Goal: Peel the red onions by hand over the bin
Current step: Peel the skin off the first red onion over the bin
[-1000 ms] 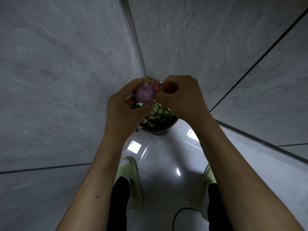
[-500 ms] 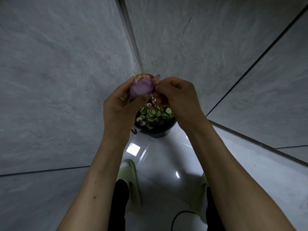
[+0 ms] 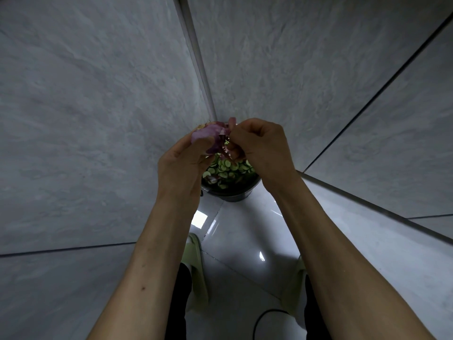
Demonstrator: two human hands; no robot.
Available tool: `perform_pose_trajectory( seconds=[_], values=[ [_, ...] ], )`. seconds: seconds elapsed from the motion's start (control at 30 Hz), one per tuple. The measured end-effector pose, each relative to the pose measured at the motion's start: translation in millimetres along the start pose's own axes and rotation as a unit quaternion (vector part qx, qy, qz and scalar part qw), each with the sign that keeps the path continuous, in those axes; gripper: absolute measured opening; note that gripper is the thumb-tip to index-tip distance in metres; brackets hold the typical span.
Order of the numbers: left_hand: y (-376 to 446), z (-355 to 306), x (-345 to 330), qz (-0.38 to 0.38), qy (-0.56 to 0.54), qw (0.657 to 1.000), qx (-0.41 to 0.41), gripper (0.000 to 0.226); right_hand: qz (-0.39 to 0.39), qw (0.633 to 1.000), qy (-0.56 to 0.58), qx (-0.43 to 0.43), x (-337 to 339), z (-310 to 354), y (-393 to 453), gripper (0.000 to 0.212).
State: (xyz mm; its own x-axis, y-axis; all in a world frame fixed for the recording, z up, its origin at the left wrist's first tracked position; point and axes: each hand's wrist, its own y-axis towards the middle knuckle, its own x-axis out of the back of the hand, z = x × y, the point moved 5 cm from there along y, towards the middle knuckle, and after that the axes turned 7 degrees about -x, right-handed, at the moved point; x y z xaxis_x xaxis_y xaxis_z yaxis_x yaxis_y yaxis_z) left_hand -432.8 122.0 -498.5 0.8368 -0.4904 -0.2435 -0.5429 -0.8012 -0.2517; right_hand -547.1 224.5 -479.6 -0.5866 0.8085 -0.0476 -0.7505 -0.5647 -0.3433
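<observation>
One onion in our hands, held right over the bin on the floor in the corner. Our left hand is wrapped round it, thumb across the front; our right hand has fingers curled, pinching a strip of skin that hangs off the onion's side twd the bin. Approx halfway, we'd say: pale purple flesh shows on the front, but dark skin clings on the right. Bin holds green veg slices w/ some purple scraps. Other onions aren't in view, so can't tell how many are left.
</observation>
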Motion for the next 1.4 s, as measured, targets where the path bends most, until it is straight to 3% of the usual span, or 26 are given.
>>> perform_pose_trajectory(
  seconds=[0.27,0.37,0.47,0.57,0.73,0.8,0.9,1.1,1.23,1.4],
  values=[
    [-4,9,0,-0.029,-0.059,0.995,0.072,0.017,-0.004,1.000,-0.026,-0.011,0,-7,3,0.026],
    [-5,-2,0,-0.007,0.054,0.997,-0.049,0.028,0.007,0.998,-0.032,-0.045,2,-10,5,0.028],
    [-6,-14,-2,-0.008,0.188,0.969,-0.160,0.038,0.042,0.995,0.007,-0.090,2,-9,4,0.026],
    [-10,-19,-7,-0.003,0.221,0.954,-0.204,0.042,0.048,0.994,0.024,-0.092,1,-8,3,0.022],
    [-13,-19,-10,0.035,0.258,0.935,-0.240,0.047,0.011,1.000,-0.014,-0.025,4,-10,4,0.012],
    [-13,-17,-9,0.031,0.263,0.936,-0.231,0.045,-0.003,0.999,-0.045,-0.005,5,-10,6,0.013],
    [-10,-9,-7,0.030,0.206,0.964,-0.165,0.036,-0.023,0.996,-0.087,0.023,4,-8,7,0.020],
    [-9,3,-4,0.009,0.058,0.998,-0.039,0.031,0.009,0.999,-0.042,-0.033,3,-8,8,0.020],
    [-6,0,-1,0.010,0.065,0.996,-0.063,0.036,0.031,0.998,-0.044,-0.044,3,-8,8,0.026],
    [-7,-4,2,0.025,0.092,0.992,-0.085,0.039,0.038,0.998,-0.048,-0.018,5,-5,6,0.007]
  ],
)
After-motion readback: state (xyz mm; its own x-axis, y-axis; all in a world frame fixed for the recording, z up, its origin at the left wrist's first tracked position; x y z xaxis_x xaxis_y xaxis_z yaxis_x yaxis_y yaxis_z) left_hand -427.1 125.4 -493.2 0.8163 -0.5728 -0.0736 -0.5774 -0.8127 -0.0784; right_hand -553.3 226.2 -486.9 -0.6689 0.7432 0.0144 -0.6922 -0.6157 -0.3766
